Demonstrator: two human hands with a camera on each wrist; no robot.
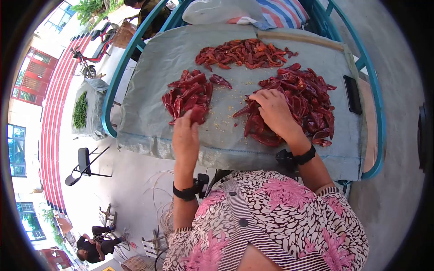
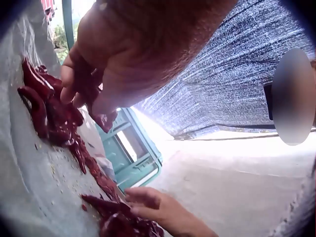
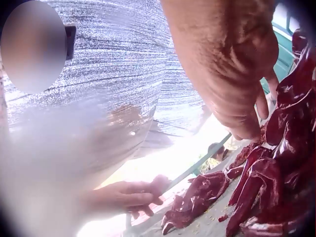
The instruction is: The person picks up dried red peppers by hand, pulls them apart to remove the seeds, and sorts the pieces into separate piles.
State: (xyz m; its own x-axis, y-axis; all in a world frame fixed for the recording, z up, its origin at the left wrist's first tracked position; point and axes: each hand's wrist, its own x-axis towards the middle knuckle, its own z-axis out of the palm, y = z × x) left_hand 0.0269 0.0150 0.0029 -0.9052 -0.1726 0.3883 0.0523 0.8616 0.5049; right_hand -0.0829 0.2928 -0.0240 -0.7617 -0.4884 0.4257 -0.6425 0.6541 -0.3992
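Dried red chili peppers lie in piles on a grey-green cloth (image 1: 149, 90). My left hand (image 1: 185, 137) is at the near edge of the left chili pile (image 1: 186, 92). In the left wrist view its thumb and fingers pinch a dark red chili pepper (image 2: 104, 120), partly hidden by the hand. My right hand (image 1: 273, 113) reaches over the left side of the larger right chili pile (image 1: 312, 99). Its fingers (image 3: 262, 104) are loosely extended, with the fingertips right at the chilies. One single chili (image 1: 221, 81) lies apart between the two piles.
A third pile of smaller, brighter chilies (image 1: 244, 53) sits at the back. Pale seeds dot the cloth between piles. A black phone (image 1: 352, 94) lies at the right edge. Blue rails (image 1: 377, 104) flank the surface, and a striped bag (image 1: 282, 13) is behind it.
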